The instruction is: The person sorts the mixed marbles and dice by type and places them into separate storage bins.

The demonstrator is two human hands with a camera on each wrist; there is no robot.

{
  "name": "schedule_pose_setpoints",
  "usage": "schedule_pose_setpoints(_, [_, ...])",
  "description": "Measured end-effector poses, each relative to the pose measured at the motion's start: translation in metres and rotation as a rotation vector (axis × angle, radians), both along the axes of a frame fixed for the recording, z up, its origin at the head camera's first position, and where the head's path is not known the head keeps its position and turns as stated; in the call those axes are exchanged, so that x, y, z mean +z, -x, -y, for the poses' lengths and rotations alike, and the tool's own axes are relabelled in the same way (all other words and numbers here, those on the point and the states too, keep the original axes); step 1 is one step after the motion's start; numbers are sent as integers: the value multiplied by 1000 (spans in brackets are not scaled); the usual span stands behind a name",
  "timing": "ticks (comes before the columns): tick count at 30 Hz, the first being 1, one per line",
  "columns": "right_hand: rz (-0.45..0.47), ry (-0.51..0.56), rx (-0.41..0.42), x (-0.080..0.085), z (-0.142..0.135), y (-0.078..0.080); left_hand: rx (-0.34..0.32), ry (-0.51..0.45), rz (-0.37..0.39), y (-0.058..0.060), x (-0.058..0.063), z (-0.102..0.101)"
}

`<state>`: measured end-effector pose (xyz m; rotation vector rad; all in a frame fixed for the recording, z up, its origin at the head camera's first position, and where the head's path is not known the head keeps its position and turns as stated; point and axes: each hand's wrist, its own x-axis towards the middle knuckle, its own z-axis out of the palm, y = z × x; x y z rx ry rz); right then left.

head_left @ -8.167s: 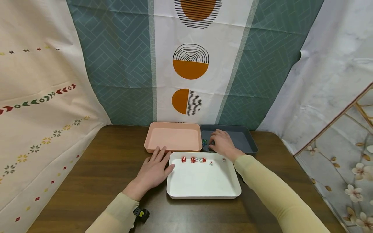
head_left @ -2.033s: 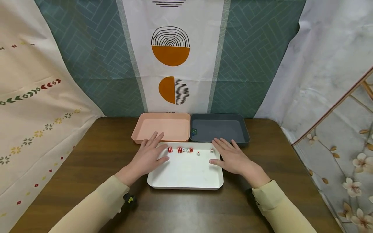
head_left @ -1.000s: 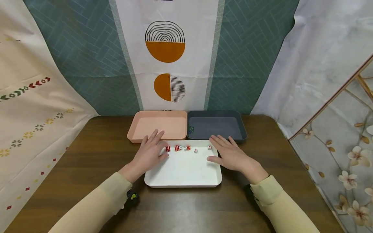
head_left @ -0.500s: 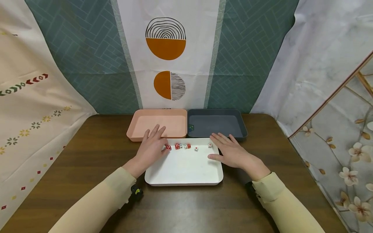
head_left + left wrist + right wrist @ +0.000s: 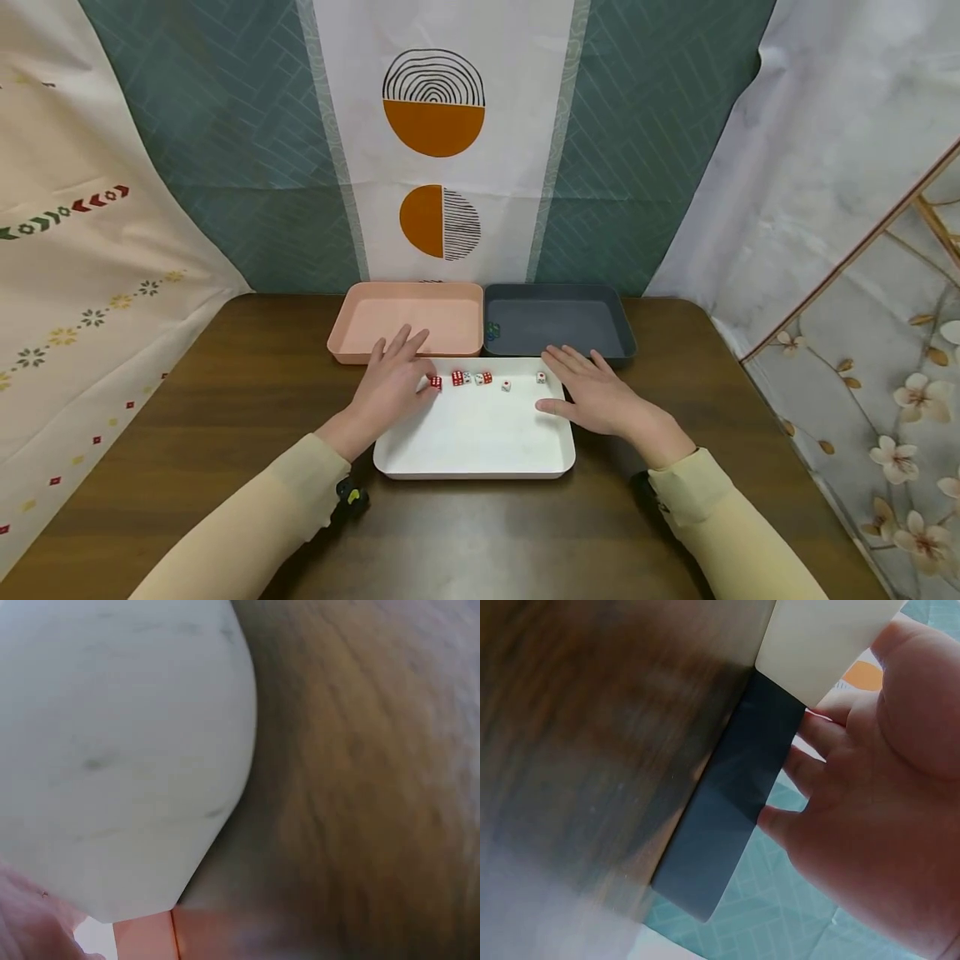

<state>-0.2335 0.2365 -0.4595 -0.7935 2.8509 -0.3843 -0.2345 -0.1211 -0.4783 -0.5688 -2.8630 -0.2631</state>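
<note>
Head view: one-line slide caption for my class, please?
At a white tray of dice, the left hand pinches a red die; the right hand is open.

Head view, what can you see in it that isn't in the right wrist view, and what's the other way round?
Only the head view shows the dice, the left hand with thumb and finger at a red die, the pink tray and small blue-green things. Only the right wrist view shows the palm side of the right hand. Both show that hand, the white tray, the dark tray, the wooden table and the teal wall cloth.
</note>
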Motion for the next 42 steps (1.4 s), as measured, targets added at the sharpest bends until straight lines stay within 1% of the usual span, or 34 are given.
schedule_pose_setpoints(2, [4, 24, 3, 0, -1, -3, -1, -12, 9, -1, 2, 2])
schedule_pose_setpoints(6, [-10, 39, 3, -10, -2, -4, -13, -25, 4, -4, 6, 7])
schedule_pose_setpoints(9, [-24, 32, -3, -20, -6, -2, -34, -28, -13, -4, 11, 7])
schedule_pose_setpoints(10, [-25, 32, -4, -21, -6, -2, -39, -33, -18, -4, 13, 7])
schedule_pose_setpoints(15, [-30, 51, 5, -17, -7, -3, -35, -50, -36, -2, 24, 4])
schedule_pose_setpoints(19, [-9, 39, 5, -11, -5, -3, -29, -51, -32, 3, 28, 3])
schedule_pose_setpoints(23, [-3, 21, 5, -7, -3, -3, -23, -61, -31, 10, 31, 1])
schedule_pose_setpoints(28, [-10, 16, -3, -2, -2, -1, -15, -70, -41, 23, 37, -2])
schedule_pose_setpoints(33, [6, 5, -18, 0, -2, -2, 2, -75, -3, 35, 42, -6])
schedule_pose_setpoints(39, [-13, 10, -21, -2, 0, 0, 13, -63, 21, 50, 47, -12])
schedule_pose_setpoints(42, [-12, 21, -24, -6, 0, -1, 14, -54, 29, 55, 48, -15])
